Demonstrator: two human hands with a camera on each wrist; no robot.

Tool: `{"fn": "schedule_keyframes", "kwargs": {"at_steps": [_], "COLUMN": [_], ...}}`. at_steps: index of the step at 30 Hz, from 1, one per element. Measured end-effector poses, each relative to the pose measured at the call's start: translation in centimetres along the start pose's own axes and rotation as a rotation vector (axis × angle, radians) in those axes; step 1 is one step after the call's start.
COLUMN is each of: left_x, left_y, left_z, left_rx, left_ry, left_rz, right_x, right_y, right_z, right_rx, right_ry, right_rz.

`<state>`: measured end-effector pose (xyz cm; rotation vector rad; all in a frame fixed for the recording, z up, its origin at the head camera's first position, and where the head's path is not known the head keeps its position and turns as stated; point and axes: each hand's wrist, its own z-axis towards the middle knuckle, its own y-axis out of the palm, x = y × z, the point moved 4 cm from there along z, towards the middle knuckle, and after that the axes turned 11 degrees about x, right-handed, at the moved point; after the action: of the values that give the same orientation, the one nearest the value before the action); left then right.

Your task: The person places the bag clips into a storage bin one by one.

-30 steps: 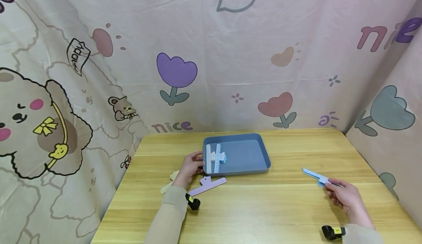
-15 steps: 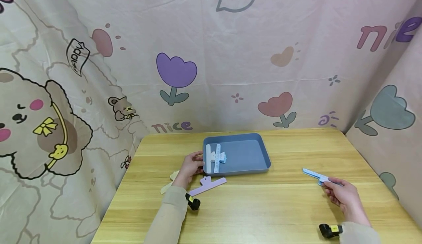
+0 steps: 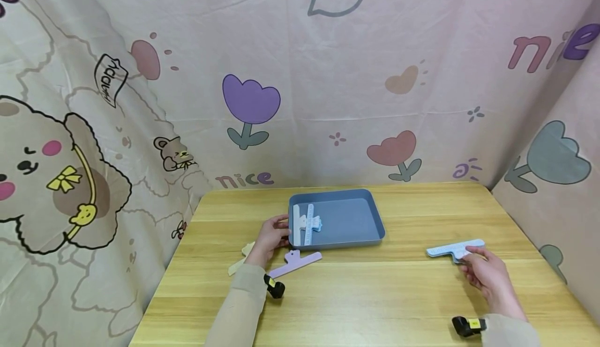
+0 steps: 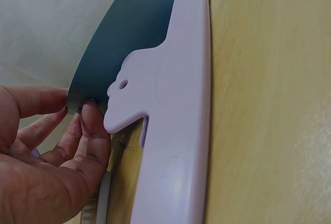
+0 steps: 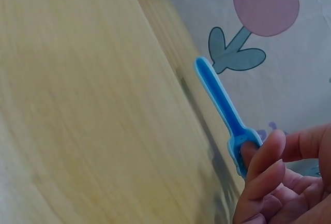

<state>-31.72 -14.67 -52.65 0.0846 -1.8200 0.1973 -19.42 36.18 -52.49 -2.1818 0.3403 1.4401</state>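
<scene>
My left hand point(image 3: 268, 238) grips the left end of a blue-grey tray point(image 3: 353, 222). In the left wrist view its fingers and thumb pinch the tray's corner, close beside a lilac bag clip point(image 4: 176, 100) lying on the table. A white clip point(image 3: 296, 226) and a light blue clip point(image 3: 309, 228) lie crosswise to the tray's length at its left end. Over the right of the table, my right hand point(image 3: 489, 274) pinches another light blue bag clip point(image 3: 442, 251) by its handle. The right wrist view shows that clip's hollow blue underside point(image 5: 222, 97).
A pale yellow clip point(image 3: 236, 268) lies on the wooden table point(image 3: 365, 305), partly hidden by the left forearm. A printed curtain point(image 3: 319, 102) hangs behind the table and along both sides.
The light blue clip in my right hand has turned, so its long bar now shows nearly level, broadside to the head view. The right wrist shifted slightly left; my left hand stays put.
</scene>
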Motion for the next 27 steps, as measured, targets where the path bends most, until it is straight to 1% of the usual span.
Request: {"fn": "schedule_keyframes", "kwargs": {"at_steps": [4, 9, 14, 18, 20, 22, 24, 27], "left_x": [0.0, 0.0, -0.1, -0.1, -0.1, -0.1, -0.1, -0.1], "left_y": [-0.1, -0.1, -0.1, -0.1, -0.1, -0.1, -0.1, -0.1], "left_z": [-0.1, 0.0, 0.2, 0.2, 0.2, 0.2, 0.2, 0.1], "left_rx": [0.002, 0.006, 0.008, 0.008, 0.008, 0.009, 0.009, 0.011], "left_ry": [-0.003, -0.005, -0.001, -0.004, -0.004, -0.007, -0.006, -0.008], "left_rz": [0.003, 0.008, 0.005, 0.004, 0.005, 0.006, 0.009, 0.009], "right_x": [-0.5, -1.2, -2.2, -3.0, -3.2, -3.3, -3.1, -3.1], "right_y": [0.4, 1.0, 1.8, 2.7, 3.1, 3.6, 4.1, 4.9], "right_z": [-0.2, -0.4, -0.6, -0.5, 0.0, 0.4, 1.0, 1.7], "right_rx": [-0.005, -0.032, -0.051, -0.087, -0.109, -0.134, -0.144, -0.177], "right_ry": [-0.028, -0.056, -0.119, -0.164, -0.165, -0.187, -0.193, -0.244], "right_rz": [0.007, 0.012, -0.018, 0.005, 0.053, 0.066, 0.085, 0.067]}}
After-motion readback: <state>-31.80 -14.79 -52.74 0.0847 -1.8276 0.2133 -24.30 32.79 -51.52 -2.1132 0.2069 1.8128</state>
